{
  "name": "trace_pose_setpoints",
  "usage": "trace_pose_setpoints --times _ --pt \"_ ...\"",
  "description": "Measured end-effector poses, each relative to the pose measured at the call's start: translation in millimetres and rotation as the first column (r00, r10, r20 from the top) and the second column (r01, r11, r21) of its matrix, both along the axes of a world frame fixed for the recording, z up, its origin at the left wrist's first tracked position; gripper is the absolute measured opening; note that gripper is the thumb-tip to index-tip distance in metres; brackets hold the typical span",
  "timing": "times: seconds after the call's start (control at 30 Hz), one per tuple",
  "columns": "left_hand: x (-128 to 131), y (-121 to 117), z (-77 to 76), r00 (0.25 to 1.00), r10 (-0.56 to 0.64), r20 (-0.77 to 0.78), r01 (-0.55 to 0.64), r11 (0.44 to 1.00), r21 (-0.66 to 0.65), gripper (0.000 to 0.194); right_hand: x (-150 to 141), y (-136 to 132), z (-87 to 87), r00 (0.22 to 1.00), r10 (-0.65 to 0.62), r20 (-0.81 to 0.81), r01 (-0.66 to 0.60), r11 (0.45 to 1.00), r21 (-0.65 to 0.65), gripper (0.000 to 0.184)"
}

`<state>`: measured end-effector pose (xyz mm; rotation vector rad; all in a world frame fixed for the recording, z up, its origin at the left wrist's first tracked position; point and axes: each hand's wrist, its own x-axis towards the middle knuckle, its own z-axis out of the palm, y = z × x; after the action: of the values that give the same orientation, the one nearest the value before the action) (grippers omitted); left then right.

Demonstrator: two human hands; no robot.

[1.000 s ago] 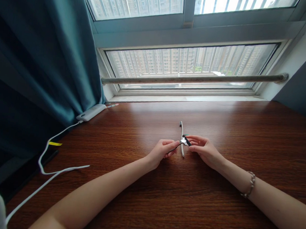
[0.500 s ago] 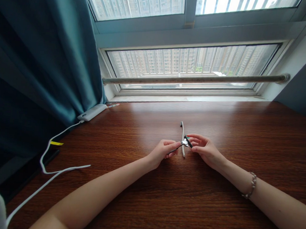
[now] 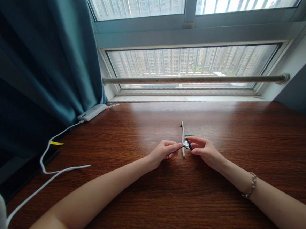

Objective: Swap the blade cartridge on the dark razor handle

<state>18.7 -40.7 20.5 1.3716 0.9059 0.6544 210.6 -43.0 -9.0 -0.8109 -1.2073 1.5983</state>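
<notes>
My left hand (image 3: pixel 165 149) is closed around the thin dark handle (image 3: pixel 174 151) of a razor-like tool. Its shiny silver neck (image 3: pixel 186 144) points right, toward my other hand. A short black bar (image 3: pixel 189 144), like a razor head, sits against the end of that silver part. My right hand (image 3: pixel 204 149) pinches the bar between thumb and fingers. Whether the two parts are joined I cannot tell. Beneath the tool lies a white toothbrush (image 3: pixel 182 130), bristle end away from me. Just beyond my right fingertips a thin dark green strip (image 3: pixel 189 135) rests on the table.
The brown wooden table (image 3: pixel 126 189) reaches to the window sill. At the left, a white power strip (image 3: pixel 92 112) with a white cable (image 3: pixel 45 156) lies by the blue curtain (image 3: pixel 68 52). A yellow tag (image 3: pixel 57 143) is near the cable. A metal rail (image 3: pixel 197 80) crosses the window.
The fingers of my right hand have shifted slightly, and the black bar has turned a little. The dark green strip now shows in full, beyond the fingertips. My left hand has barely moved.
</notes>
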Motion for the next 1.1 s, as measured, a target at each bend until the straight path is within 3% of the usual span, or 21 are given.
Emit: trace_pose_setpoints --times 0.43,0.77,0.83,0.93,1.1 --pt "-1.5 1.5 -1.0 0.996 -0.057 0.068 0.058 0.998 -0.019 0.041 -2.3 -4.4 4.8 0.997 0.044 -0.068 -0.045 0.999 -0.011 0.040" --pt "-5.1 8.3 -2.9 0.992 0.022 0.128 -0.010 0.996 -0.091 0.043 -3.8 -6.0 9.0 0.984 -0.030 -0.173 0.025 0.999 -0.034 0.035" --pt "-5.2 9.1 -4.5 0.990 0.023 0.139 -0.009 0.995 -0.099 0.043 -4.0 -5.9 9.0 0.991 -0.052 -0.119 0.049 0.998 -0.028 0.036" --pt "-5.4 11.8 -7.5 0.976 0.060 0.210 -0.029 0.988 -0.151 0.043 -5.6 -6.9 7.4 0.995 -0.048 0.092 0.042 0.997 0.064 0.040" --pt "-5.8 16.5 -8.5 0.941 0.103 0.323 -0.024 0.970 -0.241 0.043 -10.8 -13.5 4.4 0.865 -0.025 0.501 -0.152 0.938 0.311 0.047"
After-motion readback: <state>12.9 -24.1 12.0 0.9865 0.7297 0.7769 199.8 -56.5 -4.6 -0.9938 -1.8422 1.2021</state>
